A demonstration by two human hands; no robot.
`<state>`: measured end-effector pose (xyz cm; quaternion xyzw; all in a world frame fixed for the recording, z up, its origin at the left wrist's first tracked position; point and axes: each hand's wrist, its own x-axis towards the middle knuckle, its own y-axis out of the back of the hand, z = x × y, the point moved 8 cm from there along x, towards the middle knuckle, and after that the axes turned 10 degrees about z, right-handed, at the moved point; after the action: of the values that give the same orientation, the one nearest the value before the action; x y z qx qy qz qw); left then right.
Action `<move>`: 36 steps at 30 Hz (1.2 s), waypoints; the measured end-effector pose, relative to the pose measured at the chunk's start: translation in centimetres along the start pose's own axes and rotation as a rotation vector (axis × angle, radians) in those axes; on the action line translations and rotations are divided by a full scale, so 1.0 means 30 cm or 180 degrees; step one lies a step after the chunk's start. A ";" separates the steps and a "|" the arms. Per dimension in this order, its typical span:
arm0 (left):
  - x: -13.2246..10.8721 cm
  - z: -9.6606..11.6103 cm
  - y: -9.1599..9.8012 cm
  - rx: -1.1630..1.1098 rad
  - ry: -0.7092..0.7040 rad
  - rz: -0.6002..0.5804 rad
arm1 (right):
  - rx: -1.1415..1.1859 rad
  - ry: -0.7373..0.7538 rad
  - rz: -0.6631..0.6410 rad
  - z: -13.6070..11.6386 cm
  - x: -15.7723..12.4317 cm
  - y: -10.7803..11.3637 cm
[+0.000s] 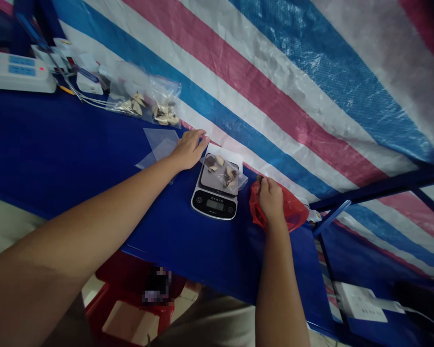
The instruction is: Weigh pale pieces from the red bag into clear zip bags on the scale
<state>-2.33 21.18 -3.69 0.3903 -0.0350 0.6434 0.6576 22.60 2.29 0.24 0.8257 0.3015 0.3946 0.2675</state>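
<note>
A white digital kitchen scale [214,205] stands on the blue table. On its platform lies a clear plastic bag [222,169] with several pale and dark brown dried-looking pieces, whose kind I cannot tell. My left hand [191,148] rests just left of the scale, fingers stretched out and apart, holding nothing. Close beside it lie flat clear plastic bags [161,143]. To the scale's right, my right hand [271,193] is closed over an open red plastic bag [292,207]. A small brown piece [259,179] shows at its fingertips.
Filled clear bags [164,113] of similar pieces lie at the back left. Beyond them are cables and a white power strip [18,72]. A striped tarp [238,77] rises behind the table. A red stool [130,308] stands below, and a blue metal frame [331,219] at right.
</note>
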 end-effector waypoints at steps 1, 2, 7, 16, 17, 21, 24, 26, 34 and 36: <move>0.000 0.000 0.000 -0.0004 0.0001 0.0003 | 0.0062 -0.0123 -0.0033 0.006 -0.002 -0.001; 0.000 0.000 0.001 -0.0005 0.0005 0.0009 | 0.0146 -0.0236 -0.0079 0.010 -0.005 -0.003; 0.002 0.007 0.003 0.0030 -0.0037 0.0035 | 0.0037 -0.0145 -0.0180 -0.015 -0.010 -0.002; 0.006 -0.001 -0.003 0.0042 -0.0109 0.0120 | -0.0099 -0.0021 -0.0087 -0.011 -0.004 -0.003; 0.007 -0.003 -0.003 0.0034 -0.0104 0.0129 | -0.0128 -0.0011 -0.0050 -0.008 -0.002 -0.001; 0.013 -0.012 0.000 0.0008 -0.0049 0.0200 | -0.0204 0.0021 0.0035 -0.002 0.001 0.000; 0.018 -0.016 0.004 -0.0032 -0.0009 0.0273 | -0.0281 0.0022 0.0064 -0.004 0.000 0.002; 0.020 -0.016 0.006 -0.0067 0.0013 0.0296 | -0.0323 0.0013 0.0095 -0.005 -0.001 0.004; 0.020 -0.011 0.008 -0.0062 0.0034 0.0231 | -0.0223 0.0001 0.0092 0.005 0.003 -0.001; 0.020 -0.011 0.009 -0.0069 0.0014 0.0255 | -0.0251 -0.0001 0.0106 0.005 0.004 0.001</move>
<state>-2.63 21.83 -3.46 0.3800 -0.0560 0.6697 0.6356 22.79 2.34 0.22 0.8195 0.2719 0.4105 0.2933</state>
